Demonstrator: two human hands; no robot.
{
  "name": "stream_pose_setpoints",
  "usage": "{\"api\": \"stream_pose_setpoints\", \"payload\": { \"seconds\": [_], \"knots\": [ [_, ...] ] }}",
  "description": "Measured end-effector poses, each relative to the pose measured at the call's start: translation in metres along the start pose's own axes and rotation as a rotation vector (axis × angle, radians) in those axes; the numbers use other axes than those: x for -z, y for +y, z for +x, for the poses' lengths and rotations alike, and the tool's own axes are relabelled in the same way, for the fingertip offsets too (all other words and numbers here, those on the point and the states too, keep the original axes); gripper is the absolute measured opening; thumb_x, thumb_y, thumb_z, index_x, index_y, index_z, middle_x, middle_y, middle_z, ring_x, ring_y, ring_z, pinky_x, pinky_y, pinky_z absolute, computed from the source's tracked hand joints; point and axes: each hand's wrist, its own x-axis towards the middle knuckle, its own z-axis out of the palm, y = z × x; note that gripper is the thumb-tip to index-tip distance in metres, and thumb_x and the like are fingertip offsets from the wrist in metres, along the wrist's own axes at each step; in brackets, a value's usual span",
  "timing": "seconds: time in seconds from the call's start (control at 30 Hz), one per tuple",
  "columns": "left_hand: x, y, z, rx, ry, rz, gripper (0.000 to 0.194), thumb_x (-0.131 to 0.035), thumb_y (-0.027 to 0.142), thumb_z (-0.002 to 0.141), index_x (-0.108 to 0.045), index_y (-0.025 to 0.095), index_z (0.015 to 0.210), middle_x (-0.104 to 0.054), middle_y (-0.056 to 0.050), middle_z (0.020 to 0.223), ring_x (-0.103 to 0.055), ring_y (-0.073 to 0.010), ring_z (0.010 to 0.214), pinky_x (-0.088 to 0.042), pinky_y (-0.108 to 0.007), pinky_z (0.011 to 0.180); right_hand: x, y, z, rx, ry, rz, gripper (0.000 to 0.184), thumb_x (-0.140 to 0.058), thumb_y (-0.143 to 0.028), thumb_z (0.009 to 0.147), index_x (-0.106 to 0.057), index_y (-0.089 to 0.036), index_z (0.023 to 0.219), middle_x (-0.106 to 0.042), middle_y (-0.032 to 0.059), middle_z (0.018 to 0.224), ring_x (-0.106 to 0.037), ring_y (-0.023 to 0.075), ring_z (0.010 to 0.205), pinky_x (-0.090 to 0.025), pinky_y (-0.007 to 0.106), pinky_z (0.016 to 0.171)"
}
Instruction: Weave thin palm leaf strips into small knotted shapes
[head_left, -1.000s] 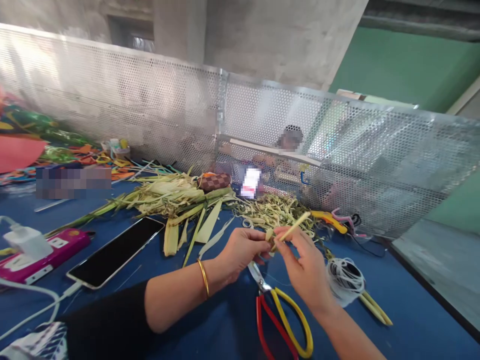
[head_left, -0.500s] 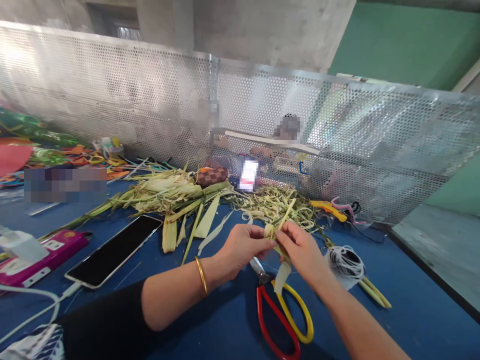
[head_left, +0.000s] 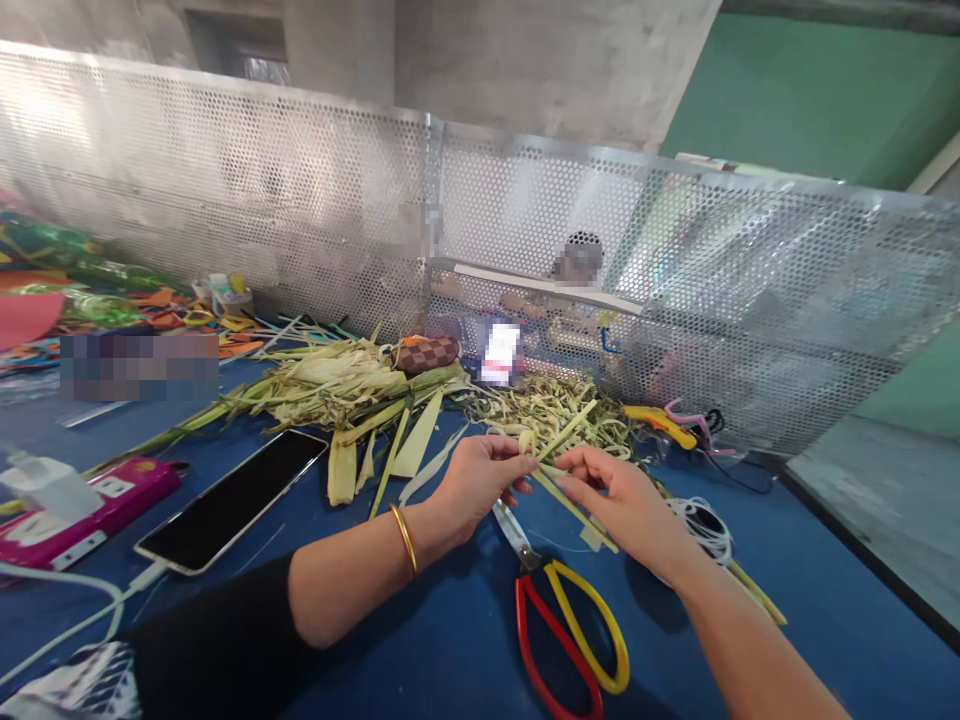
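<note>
My left hand (head_left: 480, 485) pinches a small folded piece of pale green husk (head_left: 528, 441) between thumb and fingers. Narrow husk strips stick out from it, one up to the right and one down to the right. The fingers of my right hand (head_left: 626, 500) are closed on a husk strip (head_left: 555, 470) just right of the folded piece. Beneath both hands lie scissors (head_left: 529, 560) with one red and one yellow handle, the blades partly under my left hand. Dry husks (head_left: 337, 385) are heaped beyond my left hand, and thin curled strips (head_left: 600, 420) beyond my right.
To the left lie a phone (head_left: 232, 500) on a cable and a magenta power strip (head_left: 142, 485). A white cord coil (head_left: 709, 530) sits at right, near a yellow-handled tool (head_left: 664, 424). A perforated metal panel (head_left: 300, 200) stands behind, with a person beyond it.
My right hand has moved slightly right, away from the left, and the strips now spread apart. The broad strip end that hung over the scissors has swung right. My left hand keeps its pinch.
</note>
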Motion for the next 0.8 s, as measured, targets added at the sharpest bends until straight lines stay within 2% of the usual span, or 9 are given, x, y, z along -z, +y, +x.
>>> {"api": "stream_pose_setpoints", "payload": {
  "seconds": [0.1,0.2,0.3,0.37,0.43,0.57,0.67,0.73,0.8],
  "knots": [
    [0.001,0.001,0.000,0.000,0.000,0.005,0.010,-0.065,0.020,0.069,-0.062,0.013,0.063,-0.052,0.003,0.052,-0.049,-0.0077,0.046,-0.038,-0.018,0.040,0.011,-0.004,-0.004,0.020,-0.009,0.048,0.023,-0.057,-0.032,0.080,-0.066,-0.023,0.099,-0.057,-0.0026,0.065,-0.050,0.0129,0.059,-0.040,0.026,0.057],
    [0.001,0.003,-0.001,0.011,0.004,0.007,0.011,-0.067,0.022,0.068,-0.063,0.013,0.061,-0.053,0.002,0.052,-0.050,-0.0082,0.048,-0.037,-0.018,0.041,0.021,-0.009,-0.010,-0.063,-0.048,0.273,0.021,-0.060,-0.036,0.078,-0.071,-0.022,0.090,-0.064,0.0017,0.072,-0.057,0.0152,0.066,-0.046,0.028,0.060],
    [0.001,0.005,-0.002,0.019,0.011,0.013,0.011,-0.067,0.021,0.067,-0.063,0.013,0.061,-0.054,0.001,0.052,-0.050,-0.0079,0.048,-0.036,-0.018,0.042,0.023,-0.012,-0.014,-0.126,-0.131,0.515,0.022,-0.064,-0.035,0.075,-0.072,-0.022,0.091,-0.069,0.0033,0.076,-0.063,0.0176,0.073,-0.050,0.033,0.071],
    [0.001,0.005,-0.002,0.019,0.004,0.016,0.012,-0.066,0.020,0.068,-0.062,0.014,0.058,-0.054,0.002,0.050,-0.049,-0.0076,0.047,-0.036,-0.018,0.043,0.020,-0.013,-0.014,-0.094,-0.148,0.548,0.024,-0.067,-0.032,0.074,-0.071,-0.024,0.096,-0.070,0.0029,0.080,-0.064,0.0187,0.079,-0.049,0.036,0.079],
    [0.001,0.005,-0.003,0.026,-0.009,0.019,0.015,-0.066,0.021,0.068,-0.061,0.014,0.055,-0.053,0.002,0.048,-0.048,-0.0074,0.045,-0.036,-0.018,0.043,0.016,-0.014,-0.013,-0.036,-0.071,0.481,0.023,-0.068,-0.032,0.073,-0.071,-0.025,0.095,-0.070,0.0027,0.082,-0.064,0.0193,0.081,-0.049,0.036,0.080],
    [0.001,0.005,-0.003,0.037,-0.031,0.023,0.012,-0.068,0.023,0.066,-0.065,0.014,0.058,-0.052,0.002,0.047,-0.046,-0.0080,0.044,-0.036,-0.020,0.042,0.010,-0.016,-0.012,0.111,0.151,0.257,0.014,-0.065,-0.035,0.077,-0.071,-0.023,0.080,-0.065,0.0018,0.074,-0.058,0.0166,0.068,-0.048,0.031,0.065],
    [0.001,0.006,-0.004,0.030,-0.042,0.058,0.013,-0.068,0.023,0.066,-0.065,0.014,0.057,-0.051,0.003,0.046,-0.045,-0.0081,0.043,-0.034,-0.020,0.040,0.007,-0.019,-0.013,0.234,0.279,0.173,0.018,-0.062,-0.036,0.080,-0.067,-0.022,0.071,-0.061,0.0019,0.076,-0.056,0.0173,0.074,-0.045,0.031,0.069],
    [0.000,0.007,-0.005,0.038,-0.046,0.088,0.013,-0.066,0.022,0.066,-0.064,0.014,0.056,-0.050,0.003,0.045,-0.042,-0.0072,0.041,-0.031,-0.019,0.038,0.004,-0.021,-0.013,0.233,0.337,0.187,0.018,-0.061,-0.037,0.081,-0.066,-0.022,0.072,-0.063,0.0029,0.081,-0.057,0.0191,0.080,-0.045,0.032,0.074],
    [-0.001,0.007,-0.007,0.053,-0.051,0.111,0.013,-0.065,0.022,0.067,-0.064,0.015,0.056,-0.049,0.003,0.044,-0.039,-0.0063,0.040,-0.027,-0.018,0.037,0.001,-0.024,-0.014,0.170,0.361,0.247,0.016,-0.060,-0.038,0.081,-0.066,-0.023,0.077,-0.066,0.0038,0.083,-0.059,0.0206,0.083,-0.046,0.033,0.077]
  ]
}}
